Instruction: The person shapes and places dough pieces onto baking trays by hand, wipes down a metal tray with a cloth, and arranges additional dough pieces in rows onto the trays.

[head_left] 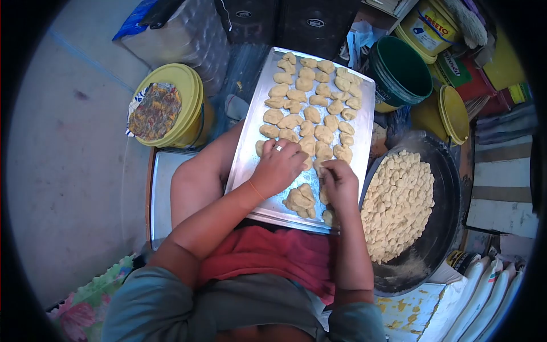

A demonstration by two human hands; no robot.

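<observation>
A metal baking tray (pixel 249 162) rests across my lap, with rows of pale dough pieces (pixel 311 114) over its far and middle parts. My left hand (pixel 280 166), with a ring and a thin wrist band, is curled palm down over the nearer rows. Its fingers are bent together, and what lies under them is hidden. Just to the right, my right hand (pixel 341 181) pinches a small dough piece (pixel 321 166) between thumb and fingers. A larger dough lump (pixel 301 200) sits on the tray's near part, below my left hand.
Right of the tray stands a wide black basin (pixel 447 196) heaped with small dough chunks (pixel 397 202). A green bucket (pixel 401 71) and yellow buckets are behind it. At left is a lidded yellow bucket (pixel 196 102); dark speakers (pixel 313 28) stand at the back.
</observation>
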